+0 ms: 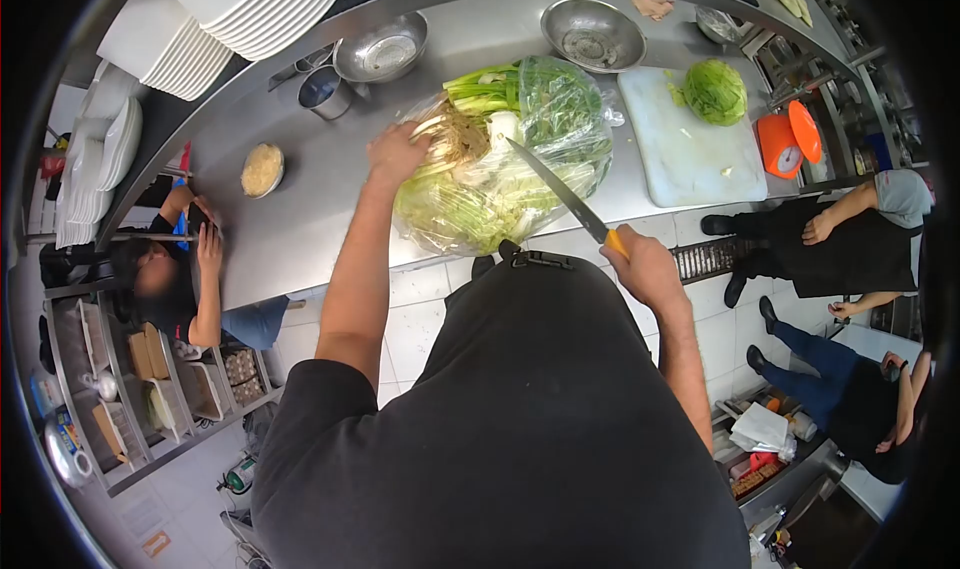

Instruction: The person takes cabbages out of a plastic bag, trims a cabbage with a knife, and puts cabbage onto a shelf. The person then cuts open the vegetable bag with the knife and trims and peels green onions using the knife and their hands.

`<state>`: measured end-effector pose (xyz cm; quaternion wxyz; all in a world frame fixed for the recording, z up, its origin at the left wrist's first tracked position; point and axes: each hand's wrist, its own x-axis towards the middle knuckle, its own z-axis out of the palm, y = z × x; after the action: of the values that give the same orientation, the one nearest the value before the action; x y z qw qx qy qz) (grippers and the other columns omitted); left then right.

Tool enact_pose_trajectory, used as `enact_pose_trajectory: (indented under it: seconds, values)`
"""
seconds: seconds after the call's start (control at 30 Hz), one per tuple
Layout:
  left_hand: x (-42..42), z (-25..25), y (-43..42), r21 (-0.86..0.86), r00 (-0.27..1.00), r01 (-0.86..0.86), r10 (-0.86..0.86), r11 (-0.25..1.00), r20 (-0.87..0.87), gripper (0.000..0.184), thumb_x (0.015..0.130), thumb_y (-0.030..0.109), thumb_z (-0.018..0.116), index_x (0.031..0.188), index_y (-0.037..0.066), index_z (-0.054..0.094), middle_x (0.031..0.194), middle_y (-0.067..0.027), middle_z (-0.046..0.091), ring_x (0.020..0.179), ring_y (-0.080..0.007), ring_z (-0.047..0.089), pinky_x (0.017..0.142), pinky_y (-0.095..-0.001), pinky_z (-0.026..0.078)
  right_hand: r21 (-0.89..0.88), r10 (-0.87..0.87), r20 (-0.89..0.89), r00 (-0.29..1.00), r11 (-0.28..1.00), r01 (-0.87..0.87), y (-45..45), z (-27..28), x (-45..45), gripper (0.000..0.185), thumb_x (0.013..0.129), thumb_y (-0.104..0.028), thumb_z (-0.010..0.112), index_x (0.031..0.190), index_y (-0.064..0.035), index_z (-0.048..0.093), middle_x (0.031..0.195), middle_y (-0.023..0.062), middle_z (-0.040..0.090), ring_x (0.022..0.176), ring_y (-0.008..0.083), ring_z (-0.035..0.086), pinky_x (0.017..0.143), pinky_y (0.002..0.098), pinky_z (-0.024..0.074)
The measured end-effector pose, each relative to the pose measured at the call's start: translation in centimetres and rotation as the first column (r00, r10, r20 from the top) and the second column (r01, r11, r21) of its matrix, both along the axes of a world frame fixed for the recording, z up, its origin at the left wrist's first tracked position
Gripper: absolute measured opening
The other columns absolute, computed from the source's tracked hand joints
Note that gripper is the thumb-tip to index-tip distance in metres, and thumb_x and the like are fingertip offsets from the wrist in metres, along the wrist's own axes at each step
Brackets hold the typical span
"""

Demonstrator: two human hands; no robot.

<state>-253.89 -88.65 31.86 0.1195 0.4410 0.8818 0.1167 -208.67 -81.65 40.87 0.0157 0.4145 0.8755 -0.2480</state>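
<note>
Head view: my left hand [398, 152] touches the root ends of green onions [466, 137] on the counter [320, 184], likely steadying them; can't tell if fingers pinch. Knife [565, 197] points their way, my right hand [650, 269] wrapped round its handle, presumably for control.

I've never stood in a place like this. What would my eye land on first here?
Probably the long knife with the yellow-orange handle, in the right hand, pointing toward the big pile of leafy greens, partly under clear plastic, at the counter's middle. Then the bright orange scale at the counter's right end, beside a white cutting board bearing a round green head.
</note>
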Motion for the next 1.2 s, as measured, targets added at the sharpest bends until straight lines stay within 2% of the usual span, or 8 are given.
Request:
enact_pose_trajectory:
  seconds: [0.4,0.5,0.6,0.7,0.8,0.9,1.03,1.2]
  values:
    - [2.4,-0.6,-2.4,0.145,0.956,-0.284,0.291,0.948,-0.03,0.048,0.091,0.045,0.062,0.129,0.019,0.074,0.129,-0.0176,0.067,0.125,-0.0372,0.06,0.109,-0.0525,0.036,0.026,0.153,0.073,0.985,0.987,-0.156,-0.4,1.3,-7.7,0.03,0.099,-0.028,0.067,0.107,0.0009,0.061,0.087,0.022,0.073,0.086,0.0411,0.073,0.076,0.0529,0.0567]
    - [2.8,-0.8,-2.3,0.246,0.95,-0.279,0.304,0.928,-0.067,0.04,0.09,0.04,0.067,0.123,0.019,0.076,0.123,-0.0164,0.069,0.122,-0.0354,0.061,0.107,-0.0506,0.039,0.015,0.188,0.099,0.977,0.982,-0.19,-0.1,1.7,-8.0,0.03,0.1,-0.027,0.067,0.107,0.0015,0.061,0.087,0.0219,0.073,0.086,0.041,0.073,0.076,0.0524,0.0569]
    - [1.7,-2.3,-1.6,0.455,0.967,-0.239,0.254,0.858,0.028,0.033,0.09,0.036,0.071,0.118,0.02,0.078,0.115,-0.0125,0.072,0.117,-0.0339,0.064,0.104,-0.0476,0.041,0.005,0.195,0.106,0.975,0.98,-0.196,0.5,1.6,-8.5,0.03,0.1,-0.027,0.067,0.108,0.0013,0.061,0.088,0.0218,0.073,0.086,0.0409,0.073,0.076,0.0522,0.0567]
    - [0.9,-3.0,-1.0,0.529,0.984,-0.156,0.18,0.834,0.004,0.028,0.09,0.031,0.074,0.115,0.02,0.079,0.108,-0.0086,0.074,0.111,-0.0324,0.067,0.1,-0.0465,0.044,-0.021,0.169,0.131,0.977,0.986,-0.167,0.9,2.3,-8.3,0.03,0.1,-0.027,0.067,0.109,0.0005,0.061,0.088,0.0221,0.073,0.087,0.0412,0.072,0.077,0.0524,0.0563]
    - [1.6,-1.8,-0.9,0.5,0.977,-0.028,0.13,0.865,-0.17,0.023,0.09,0.026,0.075,0.111,0.019,0.078,0.108,-0.0079,0.073,0.107,-0.0333,0.067,0.096,-0.047,0.046,-0.016,0.143,0.124,0.982,0.99,-0.142,0.8,2.5,-6.8,0.03,0.1,-0.028,0.067,0.109,0.0,0.061,0.088,0.023,0.073,0.087,0.0425,0.071,0.078,0.0534,0.0554]
    - [2.8,0.6,-1.1,0.48,0.961,0.033,0.104,0.877,-0.256,0.018,0.09,0.022,0.074,0.107,0.017,0.076,0.108,-0.0087,0.072,0.107,-0.0335,0.067,0.094,-0.0466,0.047,-0.037,0.119,0.097,0.988,0.993,-0.115,0.7,3.1,-4.8,0.03,0.1,-0.028,0.067,0.109,0.0002,0.06,0.088,0.0242,0.072,0.087,0.0443,0.07,0.077,0.0546,0.0541]
    - [4.0,2.3,-1.1,0.438,0.967,0.033,0.082,0.899,-0.24,0.016,0.09,0.019,0.072,0.105,0.014,0.073,0.105,-0.0102,0.07,0.103,-0.0355,0.067,0.091,-0.0472,0.049,-0.051,0.048,0.057,0.997,0.998,-0.045,0.3,3.7,-4.5,0.03,0.101,-0.027,0.066,0.109,0.0007,0.059,0.086,0.0255,0.071,0.085,0.0457,0.07,0.074,0.056,0.0529]
    - [5.5,3.7,-1.0,0.364,0.979,-0.072,0.136,0.928,-0.153,0.018,0.092,0.02,0.07,0.109,0.012,0.073,0.107,-0.0128,0.068,0.1,-0.0382,0.068,0.087,-0.0503,0.054,-0.025,0.103,-0.062,0.993,0.994,-0.105,-0.7,3.8,-6.9,0.031,0.101,-0.027,0.066,0.11,0.0019,0.058,0.084,0.0248,0.071,0.082,0.0451,0.07,0.073,0.0553,0.0542]
